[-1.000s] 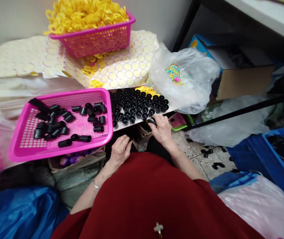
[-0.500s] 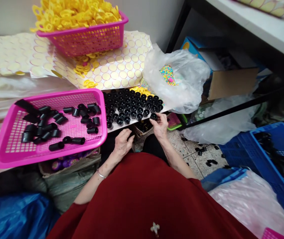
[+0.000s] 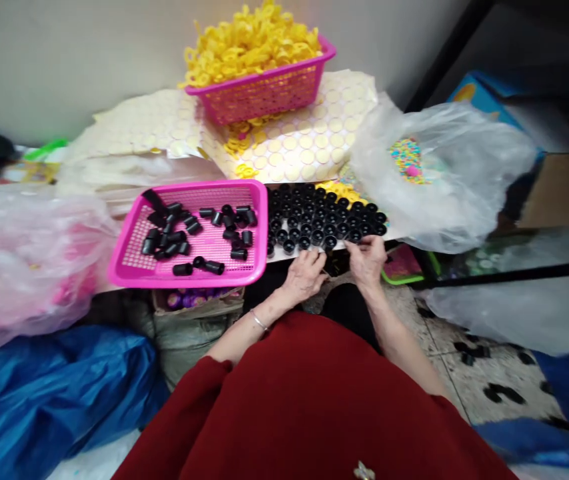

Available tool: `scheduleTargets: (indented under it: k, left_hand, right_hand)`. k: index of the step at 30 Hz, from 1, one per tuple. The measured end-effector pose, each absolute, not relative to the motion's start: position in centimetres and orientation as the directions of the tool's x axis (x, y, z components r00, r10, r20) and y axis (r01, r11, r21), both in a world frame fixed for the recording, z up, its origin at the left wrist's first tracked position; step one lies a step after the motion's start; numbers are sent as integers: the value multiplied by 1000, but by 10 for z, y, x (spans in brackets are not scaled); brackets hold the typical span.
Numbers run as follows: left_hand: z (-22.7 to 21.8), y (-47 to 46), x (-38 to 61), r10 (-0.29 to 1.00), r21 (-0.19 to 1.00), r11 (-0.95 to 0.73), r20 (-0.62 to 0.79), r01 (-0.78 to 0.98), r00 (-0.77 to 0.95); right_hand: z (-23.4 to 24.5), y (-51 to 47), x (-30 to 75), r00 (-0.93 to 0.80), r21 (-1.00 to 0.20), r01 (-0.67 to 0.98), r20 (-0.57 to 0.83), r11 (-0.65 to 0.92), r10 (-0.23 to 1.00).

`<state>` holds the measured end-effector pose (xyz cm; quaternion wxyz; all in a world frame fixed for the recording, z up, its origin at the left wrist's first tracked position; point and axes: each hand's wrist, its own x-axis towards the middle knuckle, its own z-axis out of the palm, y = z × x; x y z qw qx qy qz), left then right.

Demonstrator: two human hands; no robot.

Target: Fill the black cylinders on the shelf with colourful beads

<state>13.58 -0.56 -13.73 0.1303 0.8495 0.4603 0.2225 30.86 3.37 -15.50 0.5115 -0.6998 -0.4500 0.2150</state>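
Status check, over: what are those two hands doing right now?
Left hand and right hand at near edge of upright black caps. Grip unclear. Pink tray of loose caps alongside.

Plastic everywhere, mostly glossy

Black caps (image 3: 322, 223) look like smooth, slightly shiny plastic; the pink tray (image 3: 134, 267) is perforated plastic mesh (same as the basket (image 3: 264, 93)); the clear bag (image 3: 444, 193) is crinkly film, and the sticker sheets (image 3: 314, 143) are matt paper.
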Motion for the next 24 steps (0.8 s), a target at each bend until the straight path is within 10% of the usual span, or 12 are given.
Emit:
scheduleTargets:
  k: [6, 10, 15, 24]
  left_hand:
    - [-106, -32, 105, 789, 520, -612, 455, 596, 413]
    - [-62, -14, 20, 848, 499, -383, 524, 777, 82]
    - [-40, 47, -94, 950, 324, 202, 167, 924, -266]
    - [-59, 78, -120, 972, 282, 171, -203, 944, -116]
  right_hand:
    - [-162, 30, 314, 448, -915, 403, 201, 3, 871]
    - [-159, 19, 314, 449, -890, 453, 276, 50, 850]
    - [-147, 3, 307, 377, -827, 543, 392, 142, 839]
    - [-129, -12, 276, 132, -764, 540, 490, 353, 861]
